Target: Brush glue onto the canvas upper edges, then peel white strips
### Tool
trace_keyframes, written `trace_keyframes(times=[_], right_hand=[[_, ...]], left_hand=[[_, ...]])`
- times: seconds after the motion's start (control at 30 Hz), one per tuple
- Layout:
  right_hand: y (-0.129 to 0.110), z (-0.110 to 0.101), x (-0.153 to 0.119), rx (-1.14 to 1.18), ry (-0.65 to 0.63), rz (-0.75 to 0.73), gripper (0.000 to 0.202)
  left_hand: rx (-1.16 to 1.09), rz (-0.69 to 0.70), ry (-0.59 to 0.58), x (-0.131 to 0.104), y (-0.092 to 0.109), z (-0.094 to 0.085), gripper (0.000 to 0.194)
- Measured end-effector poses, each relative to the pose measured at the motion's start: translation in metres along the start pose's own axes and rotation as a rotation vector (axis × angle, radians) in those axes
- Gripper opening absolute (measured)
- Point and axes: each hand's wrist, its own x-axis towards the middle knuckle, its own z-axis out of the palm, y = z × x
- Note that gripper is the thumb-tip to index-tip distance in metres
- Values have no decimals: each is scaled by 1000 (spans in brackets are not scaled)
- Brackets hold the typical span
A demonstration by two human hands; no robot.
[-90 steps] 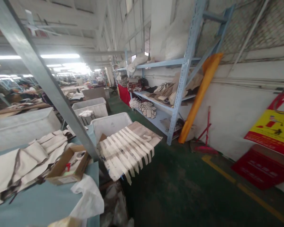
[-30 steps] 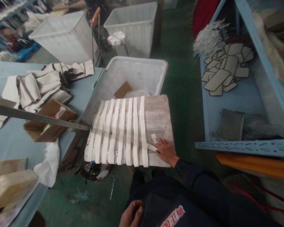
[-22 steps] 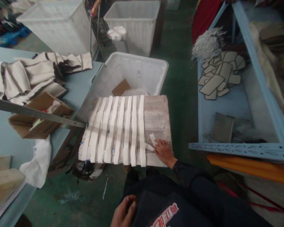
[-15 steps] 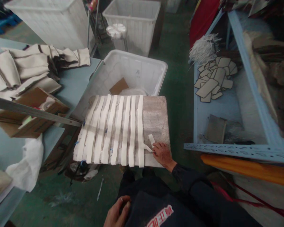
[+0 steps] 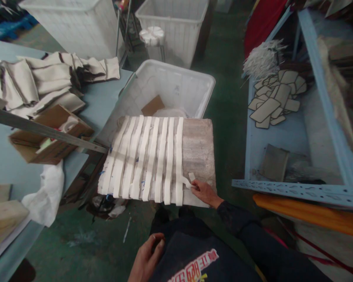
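Observation:
A brown board (image 5: pixel 198 145), its surface worn, bears a row of off-white fabric strips (image 5: pixel 179 156) laid side by side across its left and middle parts. At the lower right of the board, my right hand (image 5: pixel 204 192) is closed in a pinch on the end of a short white strip (image 5: pixel 187 182). Part of that strip runs toward the last strip in the row, and a short white piece (image 5: pixel 191 176) shows just above my fingertips. My left hand (image 5: pixel 147 256) hangs low beside my dark clothing, fingers loosely curled, with nothing visible in them.
Behind the board stands a white plastic bin (image 5: pixel 191 86) with brown cardboard inside. On the left, a blue-grey table (image 5: pixel 102 94) carries folded beige fabric (image 5: pixel 53 78) and a cardboard box (image 5: pixel 38 149). At right, a blue metal-framed bench (image 5: pixel 294 133) holds beige dark-edged pads (image 5: pixel 278 98).
The whole view has shifted slightly, moving the scene to the right. My right hand keeps its pinch on the strip, its fingers a little lower. My left hand stays curled.

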Motion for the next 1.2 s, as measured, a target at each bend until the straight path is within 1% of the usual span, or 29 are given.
trace_keyframes(times=[0.1,0.17,0.27,0.37,0.47,0.57,0.63,0.7,0.77,0.83,0.93,1.03,1.1,1.2], right_hand=[[-1,-4,-1,102,-48,22,18],[-2,-6,-3,168,-73,36,19],[-4,-7,-4,256,-82,73,19],[-7,-6,-6,344,-80,114,19],[-13,-6,-9,448,-80,169,20],[-23,-6,-13,561,-69,238,24],[-33,-7,-17,628,-58,277,30],[-44,-8,-24,686,-49,301,39],[-57,-10,-33,736,-41,304,48],[-70,-12,-44,777,-35,291,54],[-88,-17,-59,892,-45,264,55],[-104,-23,-72,979,-50,187,49],[-112,-27,-78,952,-23,142,49],[-119,-32,-84,902,20,123,60]], left_hand=[[12,4,0,2,7,5,61],[26,14,10,3,13,8,60],[21,38,26,3,25,12,53],[-24,44,34,7,33,18,52],[-111,12,18,19,37,27,58],[-224,-6,37,37,45,41,67],[-251,19,42,49,59,51,68],[-218,63,54,58,78,60,65],[-170,116,94,64,97,67,62],[-174,150,129,68,111,72,63],[-294,151,123,70,120,79,67],[-487,114,179,68,118,86,62],[-648,94,227,67,114,93,61],[-859,56,252,69,111,101,66]])
